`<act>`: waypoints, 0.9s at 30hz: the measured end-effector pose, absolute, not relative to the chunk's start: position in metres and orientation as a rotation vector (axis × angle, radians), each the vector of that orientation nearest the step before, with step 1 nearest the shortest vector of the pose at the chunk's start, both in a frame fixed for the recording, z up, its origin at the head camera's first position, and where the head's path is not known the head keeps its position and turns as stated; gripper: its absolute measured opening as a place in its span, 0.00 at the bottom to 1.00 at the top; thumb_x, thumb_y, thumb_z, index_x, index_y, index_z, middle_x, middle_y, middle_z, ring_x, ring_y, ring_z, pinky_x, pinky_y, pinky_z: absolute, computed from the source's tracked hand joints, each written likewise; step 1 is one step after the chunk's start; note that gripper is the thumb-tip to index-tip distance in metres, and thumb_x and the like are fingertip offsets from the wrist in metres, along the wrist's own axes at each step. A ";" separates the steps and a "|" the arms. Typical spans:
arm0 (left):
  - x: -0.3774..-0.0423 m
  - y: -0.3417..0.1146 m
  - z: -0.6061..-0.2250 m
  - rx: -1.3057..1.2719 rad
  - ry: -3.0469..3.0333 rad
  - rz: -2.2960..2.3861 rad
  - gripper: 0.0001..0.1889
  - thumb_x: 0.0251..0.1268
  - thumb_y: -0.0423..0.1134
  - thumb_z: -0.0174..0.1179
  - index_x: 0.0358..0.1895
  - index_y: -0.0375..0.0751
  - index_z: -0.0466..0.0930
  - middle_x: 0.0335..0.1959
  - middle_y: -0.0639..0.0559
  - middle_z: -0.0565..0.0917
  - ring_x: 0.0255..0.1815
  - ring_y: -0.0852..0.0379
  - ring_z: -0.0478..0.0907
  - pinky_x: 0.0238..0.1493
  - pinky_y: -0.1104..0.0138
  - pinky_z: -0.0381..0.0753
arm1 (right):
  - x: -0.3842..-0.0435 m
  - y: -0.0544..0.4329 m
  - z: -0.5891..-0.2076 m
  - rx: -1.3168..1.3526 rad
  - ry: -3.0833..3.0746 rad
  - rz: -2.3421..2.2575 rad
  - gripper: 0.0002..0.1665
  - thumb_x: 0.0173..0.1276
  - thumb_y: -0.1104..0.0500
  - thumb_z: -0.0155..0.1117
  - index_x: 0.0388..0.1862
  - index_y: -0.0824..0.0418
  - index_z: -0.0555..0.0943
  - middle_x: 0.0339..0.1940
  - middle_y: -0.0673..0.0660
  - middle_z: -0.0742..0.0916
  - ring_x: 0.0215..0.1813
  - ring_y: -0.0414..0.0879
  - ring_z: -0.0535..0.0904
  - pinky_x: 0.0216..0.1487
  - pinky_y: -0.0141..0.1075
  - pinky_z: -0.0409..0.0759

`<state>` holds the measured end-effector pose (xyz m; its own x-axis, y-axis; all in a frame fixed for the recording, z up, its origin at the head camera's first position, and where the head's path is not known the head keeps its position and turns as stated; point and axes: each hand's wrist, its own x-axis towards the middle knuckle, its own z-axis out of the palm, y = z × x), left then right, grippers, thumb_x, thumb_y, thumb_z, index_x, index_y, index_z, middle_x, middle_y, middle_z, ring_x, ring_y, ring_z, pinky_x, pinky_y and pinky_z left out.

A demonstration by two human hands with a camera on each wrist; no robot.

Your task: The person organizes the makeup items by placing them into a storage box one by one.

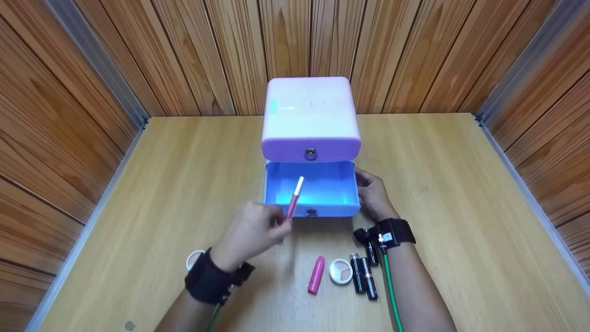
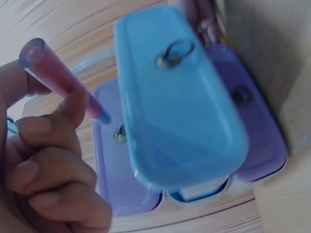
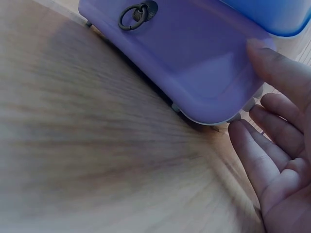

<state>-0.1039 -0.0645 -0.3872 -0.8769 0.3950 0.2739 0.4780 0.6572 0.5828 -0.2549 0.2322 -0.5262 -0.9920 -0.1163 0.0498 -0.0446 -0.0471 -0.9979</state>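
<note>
My left hand (image 1: 251,233) pinches a pink lip gloss tube (image 1: 294,199) with a white end, tilted over the front of the pulled-out blue drawer (image 1: 334,211). Inside, no item shows in that drawer. It belongs to a small drawer cabinet (image 1: 313,108) with a pale pink top and a purple upper drawer (image 1: 286,151). My right hand (image 1: 375,196) is at the cabinet's right side. In the right wrist view its thumb touches the front of the purple bottom drawer (image 3: 194,63), and the slightly bent fingers lie against the side wall.
In front of the cabinet lie a pink lipstick-shaped tube (image 1: 316,275), a round compact (image 1: 340,271) and several black tubes (image 1: 357,274), one partly behind my right wrist. Another round compact (image 1: 194,259) is half hidden by my left wrist. Wooden walls (image 1: 230,55) surround the table.
</note>
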 end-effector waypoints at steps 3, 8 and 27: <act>-0.114 -0.068 -0.382 -0.617 -2.821 -1.140 0.08 0.61 0.40 0.61 0.23 0.48 0.82 0.14 0.65 0.77 0.14 0.68 0.74 0.12 0.71 0.70 | -0.254 0.232 -0.527 -0.160 2.126 -2.236 0.34 0.61 0.77 0.60 0.68 0.71 0.69 0.62 0.68 0.77 0.62 0.56 0.75 0.58 0.39 0.75; -0.134 -0.068 -0.380 -0.445 -2.874 -1.226 0.12 0.60 0.42 0.60 0.17 0.51 0.80 0.11 0.65 0.77 0.11 0.63 0.66 0.13 0.70 0.58 | -0.255 0.233 -0.527 -0.143 2.132 -2.234 0.34 0.60 0.76 0.60 0.68 0.70 0.70 0.62 0.68 0.78 0.62 0.55 0.75 0.58 0.39 0.75; -0.162 -0.071 -0.381 -0.222 -2.937 -1.341 0.21 0.60 0.44 0.61 0.09 0.43 0.72 0.08 0.60 0.60 0.10 0.61 0.53 0.14 0.68 0.48 | -0.256 0.232 -0.526 -0.133 2.107 -2.240 0.33 0.61 0.76 0.61 0.67 0.70 0.70 0.63 0.66 0.77 0.64 0.54 0.74 0.61 0.39 0.73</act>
<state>-0.1620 -0.0707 -0.3815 -0.9861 0.1636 -0.0290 0.0852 0.6482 0.7567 -0.2563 0.2320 -0.5260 -0.9943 -0.1049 0.0198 -0.0134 -0.0618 -0.9980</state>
